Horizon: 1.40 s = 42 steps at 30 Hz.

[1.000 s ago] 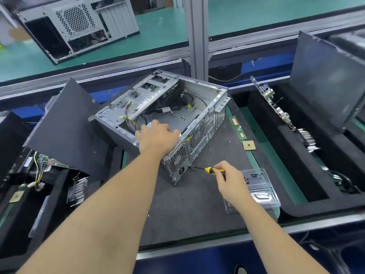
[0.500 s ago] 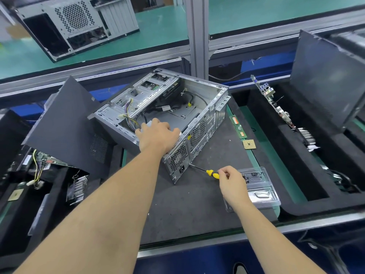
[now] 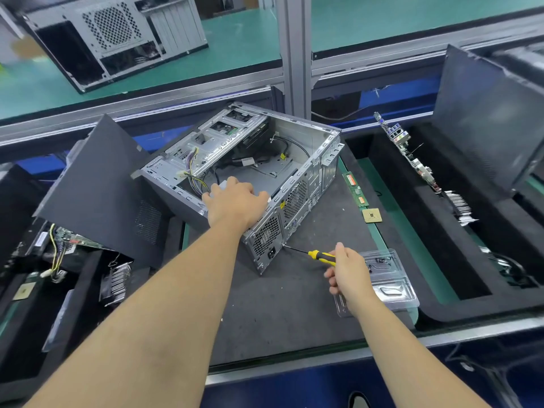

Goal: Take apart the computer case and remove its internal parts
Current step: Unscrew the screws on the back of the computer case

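An open grey computer case (image 3: 297,160) lies on its side on the dark mat (image 3: 294,304), its inside facing up. My left hand (image 3: 235,201) rests on the power supply at the case's near corner, fingers curled over its top. My right hand (image 3: 347,272) grips a yellow and black screwdriver (image 3: 319,256). Its tip touches the case's rear panel beside the power supply grille (image 3: 266,235). Coloured wires (image 3: 192,172) and black cables (image 3: 291,142) remain inside the case.
A RAM stick (image 3: 356,189) and a CPU chip (image 3: 371,215) lie on the mat right of the case. A clear plastic tray (image 3: 388,284) sits under my right hand. Black foam bins hold a motherboard (image 3: 409,154) right and parts (image 3: 67,240) left. Dark side panels (image 3: 97,189) lean nearby.
My right hand has shifted slightly down and right while keeping the screwdriver tip at the rear panel. My left hand has stayed on the power supply.
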Each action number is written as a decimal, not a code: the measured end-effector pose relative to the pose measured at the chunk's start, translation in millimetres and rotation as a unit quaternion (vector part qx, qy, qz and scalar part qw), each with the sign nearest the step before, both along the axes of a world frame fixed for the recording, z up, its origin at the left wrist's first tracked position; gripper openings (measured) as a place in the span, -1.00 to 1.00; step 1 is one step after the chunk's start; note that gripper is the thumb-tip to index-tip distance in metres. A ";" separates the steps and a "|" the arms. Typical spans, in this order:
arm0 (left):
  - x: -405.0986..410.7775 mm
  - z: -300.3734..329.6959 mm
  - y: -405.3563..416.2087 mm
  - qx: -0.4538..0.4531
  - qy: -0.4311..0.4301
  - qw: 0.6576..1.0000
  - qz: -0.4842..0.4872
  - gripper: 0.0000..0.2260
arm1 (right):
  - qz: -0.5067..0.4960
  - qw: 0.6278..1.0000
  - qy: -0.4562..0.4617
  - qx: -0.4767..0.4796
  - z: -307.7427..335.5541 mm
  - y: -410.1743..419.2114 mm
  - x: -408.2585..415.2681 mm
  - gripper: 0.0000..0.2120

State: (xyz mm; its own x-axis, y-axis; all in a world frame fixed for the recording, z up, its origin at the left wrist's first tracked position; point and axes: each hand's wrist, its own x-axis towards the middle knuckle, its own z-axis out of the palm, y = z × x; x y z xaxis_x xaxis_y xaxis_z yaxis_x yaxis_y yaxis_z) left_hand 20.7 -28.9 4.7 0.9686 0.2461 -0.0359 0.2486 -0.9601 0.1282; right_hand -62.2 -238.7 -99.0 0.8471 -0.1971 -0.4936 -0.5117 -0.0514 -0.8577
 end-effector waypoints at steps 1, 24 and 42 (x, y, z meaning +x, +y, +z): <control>-0.1 0.2 0.1 0.000 0.000 1.000 0.000 -0.61 | 0.003 1.000 -0.009 -0.016 -1.5 -0.2 -0.7 -0.69; -1.7 0.8 -0.5 -0.004 -0.011 1.000 0.002 -0.61 | 0.033 0.979 -0.107 -0.168 7.2 4.4 -11.3 -0.82; 0.0 -0.7 0.0 0.002 -0.009 1.000 0.001 -0.59 | 0.043 0.979 -0.090 -0.175 7.1 3.4 -7.0 -0.76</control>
State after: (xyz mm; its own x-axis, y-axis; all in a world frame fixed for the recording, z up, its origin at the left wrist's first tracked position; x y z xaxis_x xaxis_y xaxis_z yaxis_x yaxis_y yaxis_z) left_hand 20.7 -28.9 3.9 0.9687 0.2475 -0.0176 0.2476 -0.9603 0.1286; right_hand -69.1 -235.3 -91.9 0.9353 -0.2507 -0.2497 -0.3344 -0.3951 -0.8556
